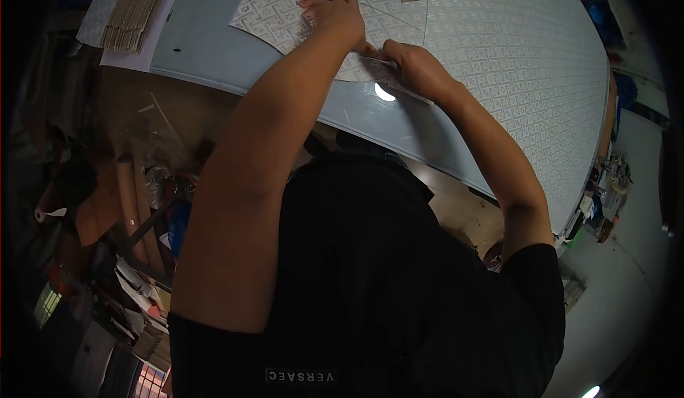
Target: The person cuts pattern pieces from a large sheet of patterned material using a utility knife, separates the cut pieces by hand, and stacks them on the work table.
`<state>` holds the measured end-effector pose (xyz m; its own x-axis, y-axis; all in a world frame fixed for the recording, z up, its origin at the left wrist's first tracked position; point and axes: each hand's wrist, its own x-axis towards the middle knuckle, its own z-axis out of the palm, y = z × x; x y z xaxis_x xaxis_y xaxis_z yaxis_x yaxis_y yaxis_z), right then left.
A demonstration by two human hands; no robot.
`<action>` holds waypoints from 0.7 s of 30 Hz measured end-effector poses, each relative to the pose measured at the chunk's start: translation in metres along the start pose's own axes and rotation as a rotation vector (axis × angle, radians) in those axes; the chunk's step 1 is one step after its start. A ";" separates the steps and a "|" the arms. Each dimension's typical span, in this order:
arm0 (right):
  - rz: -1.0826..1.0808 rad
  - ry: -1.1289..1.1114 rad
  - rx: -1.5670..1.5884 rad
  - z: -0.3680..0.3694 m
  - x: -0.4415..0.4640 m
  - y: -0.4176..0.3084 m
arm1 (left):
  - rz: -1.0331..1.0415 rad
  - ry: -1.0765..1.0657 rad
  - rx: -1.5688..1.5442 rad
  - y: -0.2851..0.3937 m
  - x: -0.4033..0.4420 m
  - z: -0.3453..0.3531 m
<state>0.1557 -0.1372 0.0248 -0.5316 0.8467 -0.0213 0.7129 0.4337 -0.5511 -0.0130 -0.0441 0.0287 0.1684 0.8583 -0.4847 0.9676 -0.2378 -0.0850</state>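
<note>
On the table (206, 38), the sheet (499, 63) is apparently being worked at its edge, the left hand (339, 22) laid bent-fingered on it, the right hand (422, 69) curled there, whether either pinches it cannot be told, and steady pressure seems called for next.

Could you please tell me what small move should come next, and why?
Perhaps press down gently with the left hand to steady the patterned material, since that hand rests on it while the right hand is curled close to the material's near edge.
</note>
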 end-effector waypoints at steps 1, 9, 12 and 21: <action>-0.036 0.053 0.010 0.003 0.005 -0.003 | 0.001 0.001 0.003 0.000 0.000 0.001; 0.037 -0.071 -0.032 -0.001 0.021 -0.016 | 0.157 0.125 -0.034 -0.050 0.019 0.001; 0.022 -0.037 -0.026 0.011 0.035 -0.022 | 0.102 0.171 -0.066 -0.058 0.013 -0.002; -0.001 0.024 -0.018 0.033 0.081 -0.039 | 0.360 0.036 -0.043 -0.101 0.050 -0.004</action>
<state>0.0700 -0.0958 0.0167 -0.5214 0.8533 -0.0011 0.7206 0.4396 -0.5363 -0.1016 0.0248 0.0164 0.5057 0.7389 -0.4454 0.8519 -0.5091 0.1228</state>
